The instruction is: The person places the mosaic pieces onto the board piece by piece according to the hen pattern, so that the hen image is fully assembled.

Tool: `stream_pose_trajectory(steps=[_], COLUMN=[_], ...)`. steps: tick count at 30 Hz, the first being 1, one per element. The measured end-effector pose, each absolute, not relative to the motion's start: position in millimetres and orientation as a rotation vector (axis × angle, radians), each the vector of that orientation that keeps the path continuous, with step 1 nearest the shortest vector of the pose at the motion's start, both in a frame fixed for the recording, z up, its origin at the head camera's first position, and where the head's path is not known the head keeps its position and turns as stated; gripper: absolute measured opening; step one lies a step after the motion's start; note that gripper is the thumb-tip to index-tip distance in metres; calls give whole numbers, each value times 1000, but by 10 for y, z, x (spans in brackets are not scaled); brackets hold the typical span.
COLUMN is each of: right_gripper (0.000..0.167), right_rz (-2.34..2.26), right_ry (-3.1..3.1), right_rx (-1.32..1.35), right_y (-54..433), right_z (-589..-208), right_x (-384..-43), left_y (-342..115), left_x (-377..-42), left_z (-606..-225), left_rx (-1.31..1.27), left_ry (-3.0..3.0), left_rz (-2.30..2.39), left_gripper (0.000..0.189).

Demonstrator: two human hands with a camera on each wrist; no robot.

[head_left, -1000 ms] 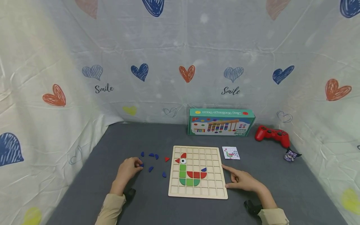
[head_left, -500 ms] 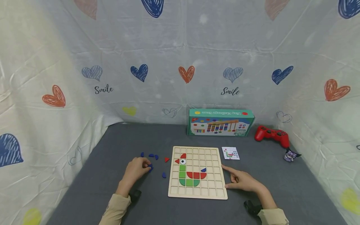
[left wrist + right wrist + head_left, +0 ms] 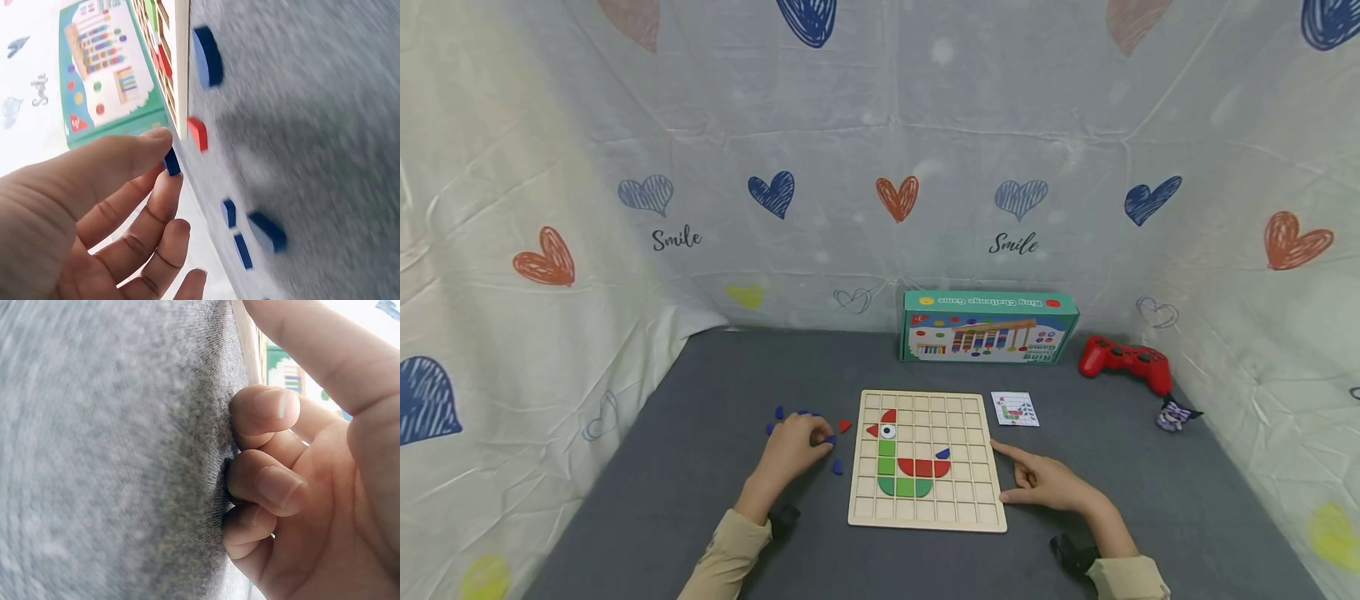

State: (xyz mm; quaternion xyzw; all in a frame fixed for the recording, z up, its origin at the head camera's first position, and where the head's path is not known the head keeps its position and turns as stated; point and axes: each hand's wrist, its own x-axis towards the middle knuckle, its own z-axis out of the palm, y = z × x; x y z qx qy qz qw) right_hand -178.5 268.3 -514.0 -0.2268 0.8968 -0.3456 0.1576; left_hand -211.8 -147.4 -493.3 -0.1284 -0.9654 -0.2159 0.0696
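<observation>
My left hand (image 3: 790, 454) pinches a small blue wooden puzzle piece (image 3: 172, 163) between thumb and fingertips, left of the board. Around it lie loose blue pieces, one (image 3: 837, 467) by the board's left edge and several more partly behind the hand, plus a red triangle (image 3: 846, 426). On the wooden grid board (image 3: 966, 510), red, green and blue pieces and an eye tile (image 3: 887, 431) form a bird. My right hand (image 3: 1048, 482) touches the board's right edge with extended index finger and thumb; its other fingers (image 3: 269, 487) are curled on the cloth.
A small pattern card (image 3: 1015, 409) lies beyond the board's right corner. Behind stands a green game box (image 3: 990, 327). At the back right are a red game controller (image 3: 1126, 360) and a small cartoon figure (image 3: 1176, 413). A heart-printed curtain surrounds the grey table.
My left hand has moved right toward the board, passing over the loose blue pieces with one in its fingers. The right hand has stayed at the board's edge.
</observation>
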Motion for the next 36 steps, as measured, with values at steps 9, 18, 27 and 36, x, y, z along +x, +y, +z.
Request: stream_pose_trajectory(steps=[9, 18, 27, 36], right_gripper=[80, 80, 80, 80], right_rz=[-979, -979, -985, -981], right_ry=[2568, 2571, 2567, 2565], right_rx=[-648, -656, -663, -662], right_y=[2677, 2681, 2688, 2693], right_z=[-5131, -5145, -5155, -5156], right_x=[-1783, -1785, -1793, -1793], left_y=[-1225, -1001, -789, -593], left_x=[-2126, -2185, -2253, -2279], left_z=[-4948, -4933, -4927, -4919], left_rx=[-496, -602, -707, -788], left_ry=[-2897, -2886, -2904, -2879], left_rz=[-655, -657, -672, -619], left_gripper=[13, 11, 9, 6])
